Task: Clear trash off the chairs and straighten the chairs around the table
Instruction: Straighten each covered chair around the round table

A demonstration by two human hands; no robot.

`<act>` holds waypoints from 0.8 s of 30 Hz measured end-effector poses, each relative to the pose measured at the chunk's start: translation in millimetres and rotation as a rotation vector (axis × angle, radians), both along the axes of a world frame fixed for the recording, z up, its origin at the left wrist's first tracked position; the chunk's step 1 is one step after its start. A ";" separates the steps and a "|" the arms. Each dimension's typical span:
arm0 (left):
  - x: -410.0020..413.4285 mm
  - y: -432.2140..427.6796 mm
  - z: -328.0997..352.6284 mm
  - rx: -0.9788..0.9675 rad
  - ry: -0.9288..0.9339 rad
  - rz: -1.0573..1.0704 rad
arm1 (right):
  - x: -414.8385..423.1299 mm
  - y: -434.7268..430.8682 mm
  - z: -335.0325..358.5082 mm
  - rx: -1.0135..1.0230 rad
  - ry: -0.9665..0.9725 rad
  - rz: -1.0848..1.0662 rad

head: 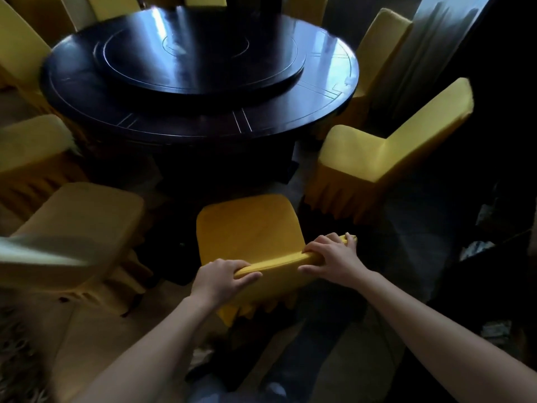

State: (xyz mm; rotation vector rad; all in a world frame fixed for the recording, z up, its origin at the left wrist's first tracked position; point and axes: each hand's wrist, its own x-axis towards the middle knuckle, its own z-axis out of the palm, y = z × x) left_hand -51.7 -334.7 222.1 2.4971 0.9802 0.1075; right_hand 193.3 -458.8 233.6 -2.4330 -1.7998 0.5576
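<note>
Gripping the chair [247, 228] by its stiff top rail, left hand [220, 279] and right hand [334, 258] fingers [312, 251] curling over the soft, probably slippery cover.

We saw the chair at 9 o'clock [72, 237] only as a motion-blurred smear. The chairs at 12 o'clock [113, 2] were cut by the top edge, both forearms [162, 344] by the btm edge. The near chair [250, 228] had its legs lost in shadow. We couldn't ID the dark clutter at 3 o'clock [476, 248].
</note>
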 end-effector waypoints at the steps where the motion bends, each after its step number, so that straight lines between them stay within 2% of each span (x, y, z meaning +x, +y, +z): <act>1: 8.5 8.2 -1.7 -0.003 -0.002 0.003 | 10.3 7.0 -0.5 0.010 0.004 -0.010; 11: 14.4 32.0 -4.8 -0.028 -0.040 -0.011 | 21.2 30.1 -4.3 0.044 -0.036 0.023; 14: 30.2 30.2 -7.8 -0.064 -0.029 -0.070 | 41.6 32.9 -0.4 -0.011 -0.018 0.018; 17: 49.4 29.8 -12.3 -0.004 -0.037 -0.093 | 64.8 38.2 0.1 -0.047 -0.022 0.023; 24: 76.7 30.3 -16.5 -0.006 -0.057 -0.105 | 97.8 46.1 -0.3 0.021 -0.047 0.037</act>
